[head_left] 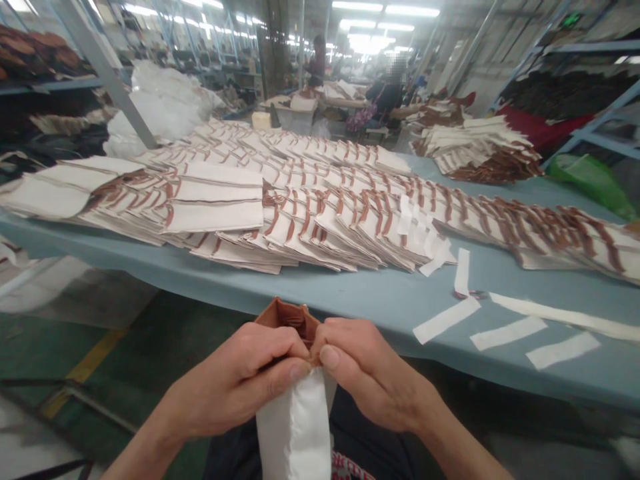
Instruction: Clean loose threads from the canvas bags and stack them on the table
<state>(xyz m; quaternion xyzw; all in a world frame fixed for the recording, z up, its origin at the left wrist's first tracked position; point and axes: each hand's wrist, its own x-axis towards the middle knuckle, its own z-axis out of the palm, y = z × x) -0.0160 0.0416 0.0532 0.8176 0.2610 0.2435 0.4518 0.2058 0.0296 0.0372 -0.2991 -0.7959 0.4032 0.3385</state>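
Note:
Both hands meet in front of my body, just below the table's front edge. My left hand (250,377) pinches the edge of a white and brown fabric piece (294,427) between thumb and fingers. Right beside it, my right hand (367,373) grips the same edge, thumb on top. White cloth hangs down from the fingers over my dark clothing. A folded brown part (283,313) of the piece stands up behind the hands, its inside facing up. How far the fingers reach into the fold is hidden.
On the blue-covered table (350,293) lie overlapping rows of white and brown fabric pieces (330,220). Loose white strips (510,332) lie at the right, near a small tool. Plastic bags (155,100) are piled behind on the left. A metal post (107,73) rises there. People work farther back.

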